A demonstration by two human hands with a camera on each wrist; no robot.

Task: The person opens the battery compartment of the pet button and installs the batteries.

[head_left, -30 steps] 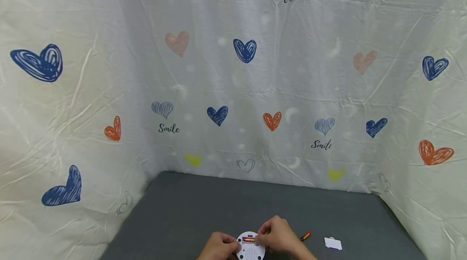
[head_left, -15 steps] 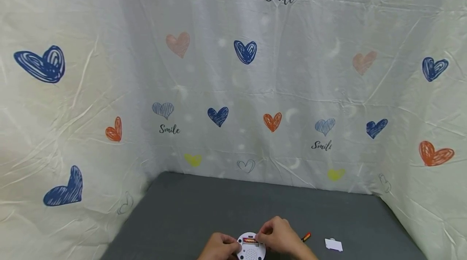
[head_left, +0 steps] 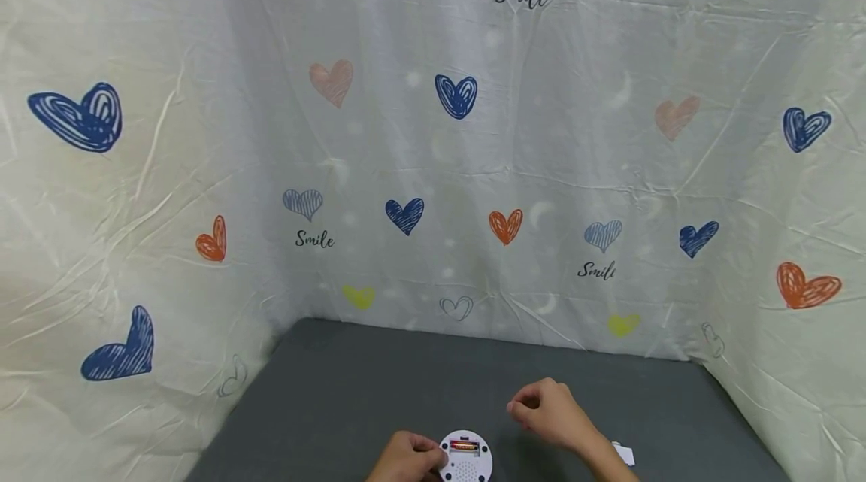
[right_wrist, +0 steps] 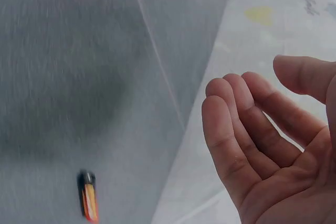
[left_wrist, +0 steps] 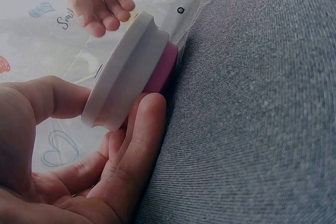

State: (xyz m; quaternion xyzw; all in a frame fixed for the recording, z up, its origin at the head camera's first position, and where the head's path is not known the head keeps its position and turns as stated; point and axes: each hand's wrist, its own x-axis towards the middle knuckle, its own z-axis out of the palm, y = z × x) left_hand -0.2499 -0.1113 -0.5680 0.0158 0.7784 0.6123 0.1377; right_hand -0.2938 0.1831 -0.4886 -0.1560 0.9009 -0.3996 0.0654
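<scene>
Left hand point(head_left: 406, 458) pinches round white device point(head_left: 467, 461); right hand point(head_left: 551, 414) hovers over table point(head_left: 379, 373) (grip loosely spread).

Free gap btwn R fingers point(right_wrist: 218, 121) & batt point(right_wrist: 90, 202)

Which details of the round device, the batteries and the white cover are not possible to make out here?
White cover: head view, left part hidden by the right forearm.
Loose battery: head view, not visible, probably behind that forearm; right wrist view, label blurred.
Round device: left wrist view, compartment side turned away; right wrist view, cut off by the top edge.
Inserted battery: head view, lettering too small.
</scene>
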